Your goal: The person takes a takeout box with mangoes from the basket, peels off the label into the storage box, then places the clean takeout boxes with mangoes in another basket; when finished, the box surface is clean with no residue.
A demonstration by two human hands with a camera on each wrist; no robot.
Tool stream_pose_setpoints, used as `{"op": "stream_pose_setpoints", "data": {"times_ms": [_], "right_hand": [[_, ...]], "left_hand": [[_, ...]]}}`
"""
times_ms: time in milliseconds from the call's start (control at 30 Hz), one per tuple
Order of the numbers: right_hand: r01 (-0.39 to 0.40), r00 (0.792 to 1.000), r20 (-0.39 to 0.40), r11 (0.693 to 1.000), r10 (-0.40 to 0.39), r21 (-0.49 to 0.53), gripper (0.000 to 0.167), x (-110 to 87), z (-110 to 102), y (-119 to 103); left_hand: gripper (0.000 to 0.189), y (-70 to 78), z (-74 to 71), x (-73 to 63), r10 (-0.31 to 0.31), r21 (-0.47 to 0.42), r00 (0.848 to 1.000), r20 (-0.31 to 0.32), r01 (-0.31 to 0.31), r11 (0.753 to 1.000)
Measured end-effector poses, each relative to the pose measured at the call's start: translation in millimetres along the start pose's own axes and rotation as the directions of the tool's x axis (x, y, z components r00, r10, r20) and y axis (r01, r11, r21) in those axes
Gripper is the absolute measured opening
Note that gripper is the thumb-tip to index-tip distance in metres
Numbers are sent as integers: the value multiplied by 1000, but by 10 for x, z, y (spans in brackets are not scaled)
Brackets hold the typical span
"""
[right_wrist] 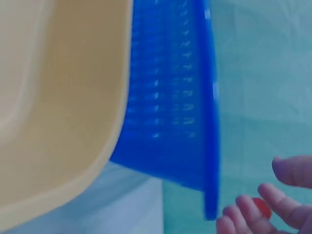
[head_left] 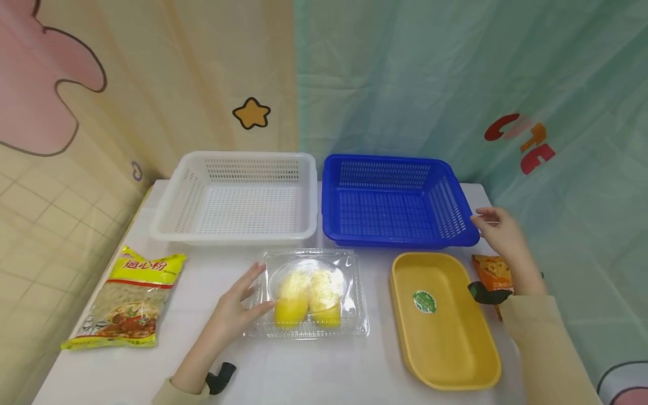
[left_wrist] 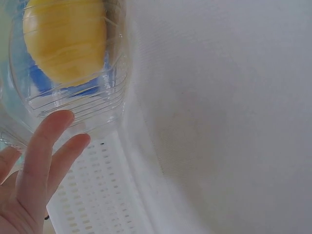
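A clear plastic clamshell box (head_left: 356,315) lies on the white table with two yellow oval fruits (head_left: 292,301) inside. Against the box's left side is my left hand (head_left: 238,304), fingers spread and fairly straight, fingertips right at its edge. In the left wrist view two fingertips (left_wrist: 58,122) overlap the ridged wall of the box, beside one yellow fruit (left_wrist: 66,41). My right hand (head_left: 501,228) hovers by the right rim of the blue basket (head_left: 400,244), its fingers loosely bent around nothing. The right wrist view shows this hand (right_wrist: 273,209) a little apart from the blue rim.
A white perforated basket (head_left: 235,236) stands at the back left, beside the blue one. A yellow tray (head_left: 450,337) with a green sticker sits front right. An orange snack packet (head_left: 491,270) lies partly under my right arm. At left is a yellow pasta bag (head_left: 126,301).
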State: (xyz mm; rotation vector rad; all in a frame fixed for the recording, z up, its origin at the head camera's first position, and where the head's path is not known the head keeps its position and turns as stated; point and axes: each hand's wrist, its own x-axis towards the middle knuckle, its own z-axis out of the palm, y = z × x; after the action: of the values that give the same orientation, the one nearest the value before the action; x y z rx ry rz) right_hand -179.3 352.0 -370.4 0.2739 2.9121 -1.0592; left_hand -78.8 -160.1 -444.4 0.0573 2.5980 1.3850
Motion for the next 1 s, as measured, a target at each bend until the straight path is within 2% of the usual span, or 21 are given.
{"op": "stream_pose_setpoints", "data": {"times_ms": [133, 233, 300, 433, 500, 600, 667, 733, 900, 1000], "right_hand": [[-140, 990, 10, 985, 139, 102, 69, 128, 69, 181], [-227, 974, 28, 961, 225, 157, 77, 316, 163, 439], [-248, 969, 26, 951, 247, 182, 81, 501, 246, 712], [-239, 970, -5, 950, 245, 199, 83, 841, 429, 1257], [-229, 972, -11, 951, 237, 206, 82, 902, 469, 1358], [-281, 959, 29, 924, 284, 258, 77, 800, 401, 1160], [-327, 944, 47, 905, 327, 273, 72, 663, 329, 908], [-345, 938, 74, 893, 338, 289, 71, 516, 259, 655], [-303, 953, 72, 905, 295, 300, 66, 286, 209, 300], [-304, 953, 70, 907, 296, 292, 65, 256, 204, 241]], "left_hand": [[82, -7, 9, 0, -2, -5, 1000, 10, 2, 1000], [83, -5, 17, -4, 0, -12, 1000, 7, 0, 1000], [82, -4, 21, -11, 2, -17, 1000, 1, -2, 1000], [82, 8, 22, -44, -7, -26, 1000, -14, 7, 1000], [80, 15, 20, -63, -16, -32, 1000, -19, 15, 999], [75, 17, 26, -81, -19, -56, 999, -40, 17, 998], [71, 15, 29, -92, -26, -77, 998, -58, 22, 997], [67, 14, 31, -103, -49, -102, 995, -86, 40, 994], [58, 49, -12, -156, -118, -153, 982, -149, 95, 984], [54, 104, -43, -207, -96, -151, 977, -189, 67, 986]]}}
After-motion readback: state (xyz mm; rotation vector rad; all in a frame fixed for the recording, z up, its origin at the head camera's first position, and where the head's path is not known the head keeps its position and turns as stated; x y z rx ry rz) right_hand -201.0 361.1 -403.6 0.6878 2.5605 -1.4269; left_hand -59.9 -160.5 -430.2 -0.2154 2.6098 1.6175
